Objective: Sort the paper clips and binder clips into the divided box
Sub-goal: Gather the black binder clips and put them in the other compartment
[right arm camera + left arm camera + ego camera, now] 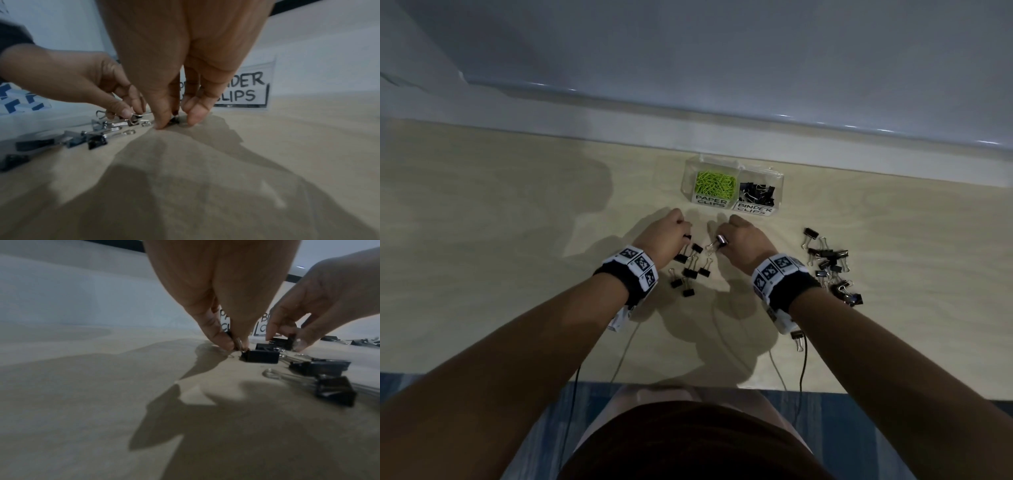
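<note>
A clear divided box stands at the far side of the table, with green paper clips in its left half and black binder clips in its right half. My left hand is down at the table and pinches the wire handle of a black binder clip. My right hand pinches another binder clip between thumb and fingers, seen small and dark at the fingertips. Several loose binder clips lie between my wrists.
A larger pile of binder clips lies to the right of my right wrist, and one lone clip sits near that forearm. Cables trail over the table's near edge. A white wall ledge runs behind the box.
</note>
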The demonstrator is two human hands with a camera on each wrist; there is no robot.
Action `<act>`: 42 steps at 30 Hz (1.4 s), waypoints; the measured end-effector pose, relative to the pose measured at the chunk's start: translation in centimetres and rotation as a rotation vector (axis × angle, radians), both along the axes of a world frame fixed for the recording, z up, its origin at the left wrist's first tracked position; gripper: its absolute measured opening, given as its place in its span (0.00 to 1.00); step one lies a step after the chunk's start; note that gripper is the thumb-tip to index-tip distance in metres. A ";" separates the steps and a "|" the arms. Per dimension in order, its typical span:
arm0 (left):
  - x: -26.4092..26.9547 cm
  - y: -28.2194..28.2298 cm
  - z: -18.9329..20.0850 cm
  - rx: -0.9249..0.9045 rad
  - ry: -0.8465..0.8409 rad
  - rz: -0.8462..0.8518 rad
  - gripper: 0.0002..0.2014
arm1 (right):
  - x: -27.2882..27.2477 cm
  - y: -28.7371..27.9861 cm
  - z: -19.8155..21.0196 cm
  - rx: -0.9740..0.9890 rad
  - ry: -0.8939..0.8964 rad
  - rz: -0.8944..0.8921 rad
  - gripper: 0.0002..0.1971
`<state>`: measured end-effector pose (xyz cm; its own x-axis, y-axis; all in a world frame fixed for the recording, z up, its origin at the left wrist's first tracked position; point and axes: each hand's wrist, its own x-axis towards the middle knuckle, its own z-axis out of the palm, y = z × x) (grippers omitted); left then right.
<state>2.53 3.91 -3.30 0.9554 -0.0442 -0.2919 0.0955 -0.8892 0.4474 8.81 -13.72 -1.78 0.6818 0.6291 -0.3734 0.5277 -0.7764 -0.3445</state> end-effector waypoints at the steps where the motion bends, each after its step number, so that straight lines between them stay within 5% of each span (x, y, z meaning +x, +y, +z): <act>1: -0.1 0.0 0.0 0.000 -0.001 -0.005 0.13 | -0.1 -0.4 -0.1 -0.003 0.002 -0.016 0.12; 7: -0.2 -1.4 -0.1 -0.091 -0.021 0.131 0.14 | -0.8 -1.4 -0.7 0.049 0.047 -0.079 0.10; 13: 0.6 -3.0 0.3 -0.020 0.036 0.303 0.05 | -2.1 -1.0 0.0 0.177 0.109 -0.153 0.07; 22: 1.3 -3.5 2.0 -0.252 0.064 0.310 0.04 | -3.0 -3.5 0.4 0.295 0.255 -0.341 0.10; 29: 8.1 -6.5 7.4 -0.364 -0.087 0.238 0.04 | 4.0 -5.6 4.1 0.487 0.017 -0.633 0.11; 37: 9.8 -4.3 8.5 -0.381 -0.103 0.181 0.12 | 6.1 -3.6 4.4 0.352 -0.239 -0.491 0.12; 42: 1.3 0.7 5.5 -0.226 -0.023 0.051 0.06 | -2.0 -2.9 1.3 0.325 -0.013 -0.234 0.09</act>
